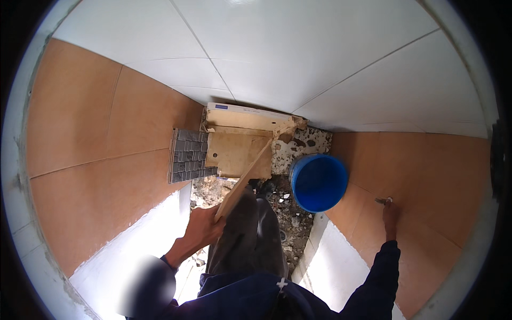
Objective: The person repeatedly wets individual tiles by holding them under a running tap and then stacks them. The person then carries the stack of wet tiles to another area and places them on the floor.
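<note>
A: Which way does our long, flat, light-brown wooden strip (242, 178) point?

B: Away from us and to the right. Its long axis runs slantwise from our left hand (200, 232), at the near end, to a far end by the torn corner of an open tan cardboard box (234, 152). We cannot tell whether that end touches the cardboard.

A: And our fingers?

B: The left ones are closed around the strip's near end, just beside our dark trousered knees (250, 224). Our right hand (391, 213) is out at the orange-brown tiled right wall (432, 176), well apart from the strip; we cannot tell whether its fingers hold something small there.

A: Which edges do we have near the strip?

B: The box's lower edge passes behind it. Left of the box we see a stack of grey brick-patterned panels (191, 154). To the right, the round rim of a deep blue plastic bucket (320, 170) sits close to the right wall.

A: Where is our open room?

B: Between strip and bucket, above rubble-strewn ground (297, 220), and across the broad tiles around our right hand.
</note>
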### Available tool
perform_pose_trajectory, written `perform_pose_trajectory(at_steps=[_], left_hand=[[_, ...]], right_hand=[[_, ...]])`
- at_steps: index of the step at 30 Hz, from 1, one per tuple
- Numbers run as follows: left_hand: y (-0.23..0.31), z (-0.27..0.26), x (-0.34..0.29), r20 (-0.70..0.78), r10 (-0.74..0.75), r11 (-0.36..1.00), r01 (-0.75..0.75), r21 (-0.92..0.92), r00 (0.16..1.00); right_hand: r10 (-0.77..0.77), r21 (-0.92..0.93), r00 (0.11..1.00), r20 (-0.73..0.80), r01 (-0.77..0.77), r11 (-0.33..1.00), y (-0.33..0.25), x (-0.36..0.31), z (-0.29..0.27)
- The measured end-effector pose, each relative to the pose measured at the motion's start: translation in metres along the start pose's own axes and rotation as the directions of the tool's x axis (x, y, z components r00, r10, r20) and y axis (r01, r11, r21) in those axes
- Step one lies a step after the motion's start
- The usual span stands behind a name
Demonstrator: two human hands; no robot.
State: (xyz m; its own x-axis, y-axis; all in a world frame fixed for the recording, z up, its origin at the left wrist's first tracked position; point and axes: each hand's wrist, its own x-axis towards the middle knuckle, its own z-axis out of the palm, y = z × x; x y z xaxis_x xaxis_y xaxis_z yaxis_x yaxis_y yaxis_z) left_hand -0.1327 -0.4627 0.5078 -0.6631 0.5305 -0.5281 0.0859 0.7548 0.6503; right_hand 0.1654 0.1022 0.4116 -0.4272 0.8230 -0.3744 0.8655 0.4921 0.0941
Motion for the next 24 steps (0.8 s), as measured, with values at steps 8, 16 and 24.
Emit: perform_pose_trajectory(at_steps=[8, 16, 24], left_hand=[[-0.029, -0.013, -0.022, -0.007, 0.098, 0.962, -0.092, 0.258, 0.995], [-0.049, -0.020, 0.004, 0.053, 0.242, 0.939, -0.248, 0.237, 0.969], [-0.085, -0.033, -0.005, -0.168, 0.339, 0.941, -0.337, 0.041, 0.926]], right_hand=[[-0.560, 0.083, 0.813, -0.161, 0.577, 0.813, -0.201, -0.142, -0.044], [-0.991, 0.483, 0.093, 0.097, 0.866, 0.128, -0.436, -0.240, -0.048], [-0.959, 0.456, 0.029, 0.283, 0.875, 0.161, -0.456, -0.262, -0.046]])
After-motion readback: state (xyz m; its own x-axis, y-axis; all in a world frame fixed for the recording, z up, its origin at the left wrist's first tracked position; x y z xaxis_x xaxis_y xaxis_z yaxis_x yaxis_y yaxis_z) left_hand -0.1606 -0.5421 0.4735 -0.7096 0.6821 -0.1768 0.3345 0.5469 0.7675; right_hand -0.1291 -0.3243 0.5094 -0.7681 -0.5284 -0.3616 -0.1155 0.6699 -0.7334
